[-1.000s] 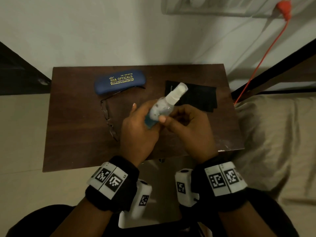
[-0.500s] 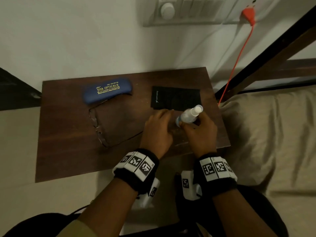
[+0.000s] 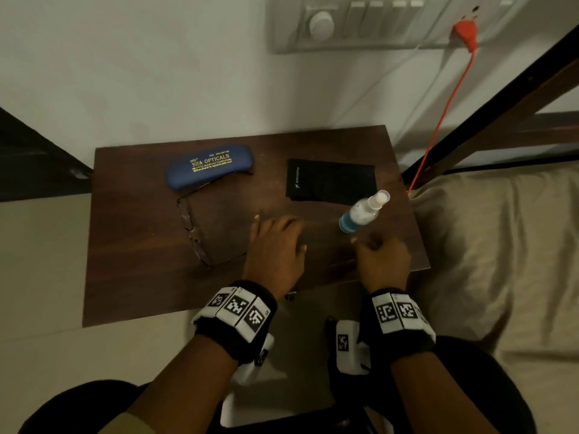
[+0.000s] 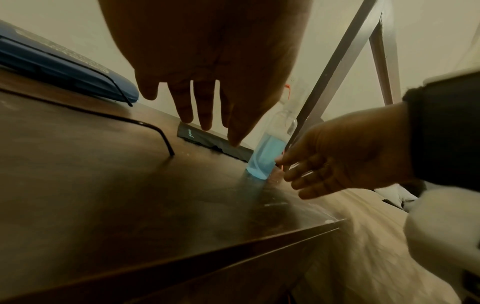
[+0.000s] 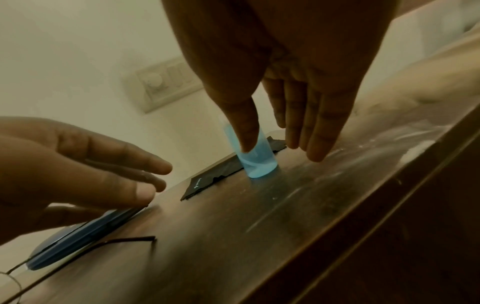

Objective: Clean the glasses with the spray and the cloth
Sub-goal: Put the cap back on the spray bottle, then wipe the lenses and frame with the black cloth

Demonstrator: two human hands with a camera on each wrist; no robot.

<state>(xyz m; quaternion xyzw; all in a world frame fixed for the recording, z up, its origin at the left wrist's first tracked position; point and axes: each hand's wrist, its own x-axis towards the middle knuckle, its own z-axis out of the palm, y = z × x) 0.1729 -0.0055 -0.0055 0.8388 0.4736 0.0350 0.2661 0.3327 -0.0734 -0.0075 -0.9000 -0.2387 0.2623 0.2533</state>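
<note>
The spray bottle (image 3: 360, 214), clear with blue liquid and a white nozzle, stands upright on the right side of the brown table (image 3: 141, 261). My right hand (image 3: 379, 255) is just in front of it, fingers relaxed and holding nothing; in the right wrist view the thumb overlaps the bottle (image 5: 259, 164). My left hand (image 3: 275, 236) hovers open over the table's middle. The thin-framed glasses (image 3: 188, 219) lie unfolded to its left. The black cloth (image 3: 332, 184) lies flat behind the bottle.
A blue spectacle case (image 3: 208, 166) lies at the back of the table, by the glasses. A bed with beige bedding (image 3: 501, 245) is beside the table on the right. An orange cable (image 3: 438, 120) hangs from the wall socket.
The bottle, held up in both hands a second ago, now stands on the table's right side. My right hand has let go of it; my left hand has moved left.
</note>
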